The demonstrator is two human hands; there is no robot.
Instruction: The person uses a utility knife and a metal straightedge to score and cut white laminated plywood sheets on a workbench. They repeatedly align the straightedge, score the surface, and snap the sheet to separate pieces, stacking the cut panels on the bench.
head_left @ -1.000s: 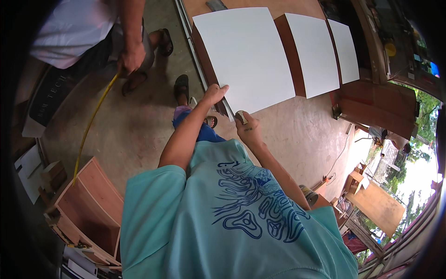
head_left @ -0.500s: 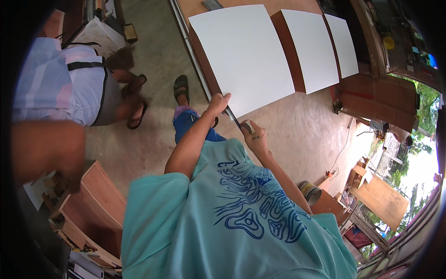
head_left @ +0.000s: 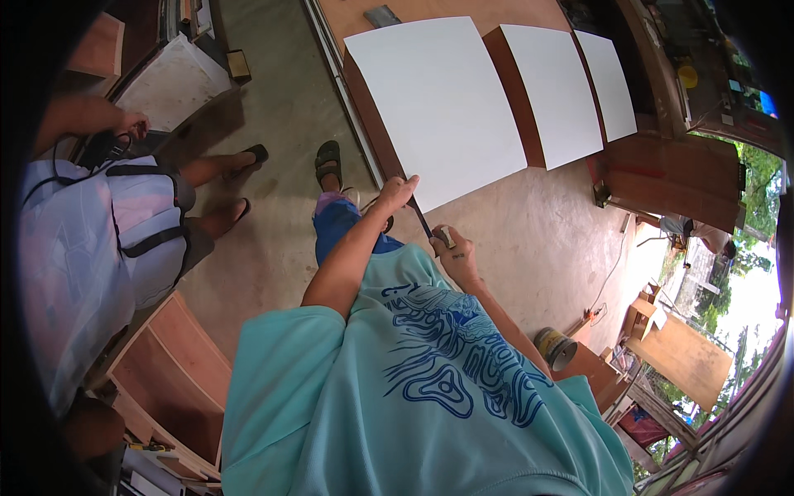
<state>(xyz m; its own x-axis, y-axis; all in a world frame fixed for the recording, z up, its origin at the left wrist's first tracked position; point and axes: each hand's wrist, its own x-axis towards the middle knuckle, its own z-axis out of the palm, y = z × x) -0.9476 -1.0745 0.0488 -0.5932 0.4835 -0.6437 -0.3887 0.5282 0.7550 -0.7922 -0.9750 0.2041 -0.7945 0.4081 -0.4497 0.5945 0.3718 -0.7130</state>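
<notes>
A large white panel (head_left: pixel 438 107) with a dark reddish-brown side lies in front of me. My left hand (head_left: pixel 397 195) is closed at its near left corner, the thumb on the white face and the other fingers mostly hidden. From there a thin dark strip (head_left: pixel 423 221) runs toward my right hand (head_left: pixel 456 256). That hand is closed around a small pale-and-dark piece (head_left: pixel 447 236), whose kind I cannot make out, at the strip's near end. Beyond the large panel, to the right, are two smaller white-faced panels (head_left: pixel 552 95) with brown sides.
Another person (head_left: pixel 124 223) stands close at left. A brown wooden cabinet frame (head_left: pixel 169 364) is at lower left. A metal can (head_left: pixel 556 349) sits on the concrete floor (head_left: pixel 529 240) to the right, near a cord (head_left: pixel 608 285). Someone else (head_left: pixel 711 236) is at far right.
My right hand has shifted slightly down and right, and more of the dark strip shows between my hands. My left hand stays at the corner. The person at left has turned and lowered an arm.
</notes>
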